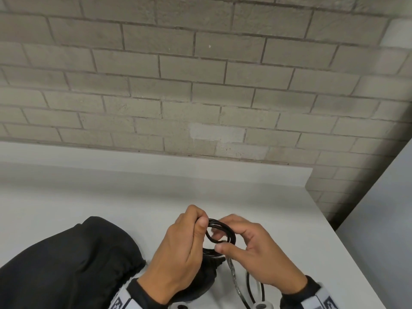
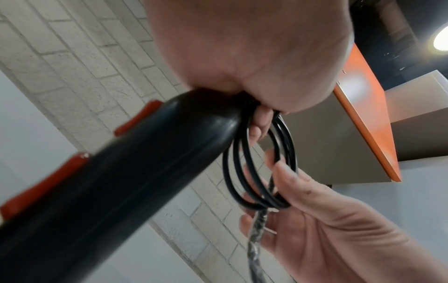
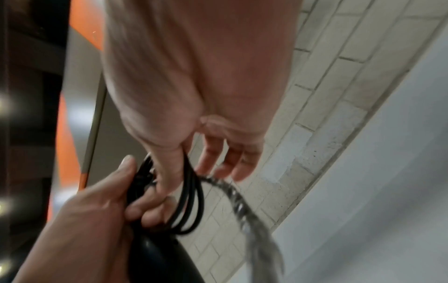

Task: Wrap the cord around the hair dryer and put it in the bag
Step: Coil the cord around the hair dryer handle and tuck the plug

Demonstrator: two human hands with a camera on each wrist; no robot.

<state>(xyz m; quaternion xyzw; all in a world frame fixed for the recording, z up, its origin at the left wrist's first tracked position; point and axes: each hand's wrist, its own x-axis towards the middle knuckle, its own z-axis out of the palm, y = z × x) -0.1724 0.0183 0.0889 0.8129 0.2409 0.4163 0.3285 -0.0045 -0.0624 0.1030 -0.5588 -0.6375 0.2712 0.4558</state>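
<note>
On the white table point(image 1: 111, 192), my left hand point(image 1: 191, 230) grips the end of the black hair dryer point(image 1: 206, 279) handle and holds several loops of its black cord point(image 1: 220, 228) against it. My right hand point(image 1: 223, 247) pinches the far side of those loops between thumb and fingers. The left wrist view shows the hair dryer point(image 2: 109, 181) with red buttons point(image 2: 138, 118) and the cord point(image 2: 257, 172) looped from its end. A silvery wrapped stretch of cord point(image 3: 254, 220) trails down from the loops. The black bag point(image 1: 66, 259) lies at the left.
A grey brick wall point(image 1: 200, 74) stands behind the table. The table's right edge point(image 1: 347, 253) runs diagonally close to my right wrist. Loose cord point(image 1: 252, 286) hangs near the bottom of the head view. An orange-edged panel point(image 2: 363, 114) stands off to the side.
</note>
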